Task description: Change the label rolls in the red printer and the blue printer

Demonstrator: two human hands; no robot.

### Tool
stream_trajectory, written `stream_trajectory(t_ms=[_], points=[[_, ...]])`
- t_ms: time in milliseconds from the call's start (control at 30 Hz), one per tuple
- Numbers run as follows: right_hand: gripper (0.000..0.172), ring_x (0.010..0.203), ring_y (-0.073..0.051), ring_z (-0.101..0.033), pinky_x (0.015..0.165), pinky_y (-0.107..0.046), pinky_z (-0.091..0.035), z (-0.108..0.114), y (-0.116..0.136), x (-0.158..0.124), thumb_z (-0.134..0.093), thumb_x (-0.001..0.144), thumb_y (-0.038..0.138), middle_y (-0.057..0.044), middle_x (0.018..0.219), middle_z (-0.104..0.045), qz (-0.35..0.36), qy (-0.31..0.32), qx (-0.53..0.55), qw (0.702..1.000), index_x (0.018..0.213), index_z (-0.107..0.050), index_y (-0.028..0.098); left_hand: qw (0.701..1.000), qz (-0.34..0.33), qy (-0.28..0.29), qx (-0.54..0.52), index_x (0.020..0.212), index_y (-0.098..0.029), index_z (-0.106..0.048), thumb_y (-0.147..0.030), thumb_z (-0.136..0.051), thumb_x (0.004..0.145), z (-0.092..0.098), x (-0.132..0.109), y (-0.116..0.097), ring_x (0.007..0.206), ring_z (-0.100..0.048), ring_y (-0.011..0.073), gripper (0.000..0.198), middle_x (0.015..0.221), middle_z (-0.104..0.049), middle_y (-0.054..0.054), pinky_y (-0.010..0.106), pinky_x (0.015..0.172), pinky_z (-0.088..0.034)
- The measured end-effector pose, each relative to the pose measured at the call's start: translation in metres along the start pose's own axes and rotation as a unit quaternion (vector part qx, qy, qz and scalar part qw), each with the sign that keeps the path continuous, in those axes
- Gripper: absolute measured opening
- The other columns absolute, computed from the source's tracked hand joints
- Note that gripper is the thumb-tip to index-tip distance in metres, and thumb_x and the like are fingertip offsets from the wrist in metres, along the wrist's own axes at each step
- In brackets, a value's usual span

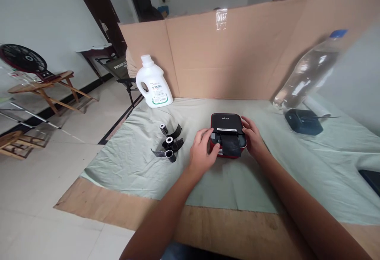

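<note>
- In the head view, the black-and-red device (227,122) stands on the pale green cloth (142,177), between the two hands, with its black lid upward.
- The left hand (201,153) is at the left side of the device. Its fingertips are at the left edge and its thumb is by the near left corner; thumb and fingers stand apart, not closed together.
- The right hand (253,136) is at the right side, with its fingers bent along the far right corner and the edge. How firmly these fingers press, or if they grip, I cannot tell.
- A black strip (232,146) comes over the near side of the device, between the left thumb and the right hand.
- To the left of the left hand, well apart from its fingers, three small rolls (170,140) with black film lie on the cloth.
- Behind the rolls, a white bottle (154,82) stands before the cardboard (222,62).
</note>
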State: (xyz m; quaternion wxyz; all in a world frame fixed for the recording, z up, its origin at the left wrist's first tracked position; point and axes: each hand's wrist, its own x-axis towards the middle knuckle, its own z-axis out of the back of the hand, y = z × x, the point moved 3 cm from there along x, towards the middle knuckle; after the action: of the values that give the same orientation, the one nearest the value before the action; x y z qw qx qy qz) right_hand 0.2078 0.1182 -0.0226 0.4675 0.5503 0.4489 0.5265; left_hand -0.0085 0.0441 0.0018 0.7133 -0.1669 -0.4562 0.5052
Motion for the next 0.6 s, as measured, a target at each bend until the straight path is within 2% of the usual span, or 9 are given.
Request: stream_trajectory(t_ms=[100, 167, 367, 433, 500, 600], points=[[0.067, 0.135, -0.026, -0.055, 0.106, -0.044, -0.049, 0.000, 0.002, -0.001, -0.047, 0.083, 0.038, -0.009, 0.156, -0.049, -0.012, 0.018, -0.017, 1.000, 0.148, -0.037, 0.028, 0.998, -0.007, 0.049, -0.039, 0.148, -0.022, -0.048, -0.031, -0.052, 0.098, 0.000, 0.006, 0.006, 0.141, -0.047, 0.0249, 0.051, 0.153, -0.047, 0.011, 0.039, 0.116, -0.041], [0.070, 0.136, -0.025, -0.054, 0.107, -0.045, -0.048, 0.000, 0.003, 0.000, -0.045, 0.083, 0.037, -0.008, 0.156, -0.048, -0.014, 0.024, -0.040, 0.999, 0.151, -0.035, 0.027, 0.998, 0.004, 0.061, -0.031, 0.148, -0.024, -0.048, -0.032, -0.051, 0.099, 0.000, 0.006, 0.008, 0.143, -0.045, 0.0251, 0.050, 0.155, -0.046, 0.009, 0.039, 0.117, -0.039], [0.067, 0.140, -0.026, -0.050, 0.114, -0.047, -0.043, 0.001, -0.001, -0.001, -0.051, 0.082, 0.037, -0.007, 0.156, -0.049, 0.005, 0.011, -0.027, 1.000, 0.148, -0.043, 0.028, 0.995, 0.059, 0.084, -0.014, 0.140, -0.027, -0.055, -0.033, -0.059, 0.095, -0.002, 0.008, 0.013, 0.126, -0.059, 0.0258, 0.046, 0.140, -0.061, 0.007, 0.040, 0.105, -0.049], [0.062, 0.141, -0.026, -0.050, 0.115, -0.048, -0.042, 0.002, -0.002, -0.009, -0.049, 0.088, 0.046, -0.007, 0.154, -0.052, 0.006, -0.001, -0.028, 1.000, 0.147, -0.046, 0.027, 0.992, 0.075, 0.083, -0.051, 0.142, -0.026, -0.054, -0.032, -0.059, 0.094, -0.005, 0.008, 0.015, 0.124, -0.061, 0.0249, 0.048, 0.139, -0.063, 0.008, 0.041, 0.106, -0.049], [0.062, 0.143, -0.027, -0.048, 0.117, -0.049, -0.041, 0.003, -0.002, -0.023, -0.045, 0.091, 0.054, -0.006, 0.153, -0.053, 0.011, 0.013, -0.029, 0.999, 0.147, -0.048, 0.027, 0.985, 0.098, 0.083, -0.116, 0.150, -0.025, -0.045, -0.033, -0.057, 0.096, -0.010, 0.007, 0.019, 0.129, -0.059, 0.0239, 0.056, 0.144, -0.060, 0.009, 0.040, 0.109, -0.048], [0.069, 0.145, -0.031, -0.045, 0.118, -0.050, -0.041, 0.003, -0.001, -0.049, -0.059, 0.083, 0.056, -0.003, 0.152, -0.053, 0.037, 0.059, -0.100, 0.993, 0.147, -0.050, 0.034, 0.964, 0.141, 0.109, -0.196, 0.158, -0.025, -0.034, -0.039, -0.053, 0.099, -0.016, 0.003, 0.022, 0.137, -0.054, 0.0239, 0.064, 0.151, -0.054, 0.009, 0.040, 0.113, -0.046]])
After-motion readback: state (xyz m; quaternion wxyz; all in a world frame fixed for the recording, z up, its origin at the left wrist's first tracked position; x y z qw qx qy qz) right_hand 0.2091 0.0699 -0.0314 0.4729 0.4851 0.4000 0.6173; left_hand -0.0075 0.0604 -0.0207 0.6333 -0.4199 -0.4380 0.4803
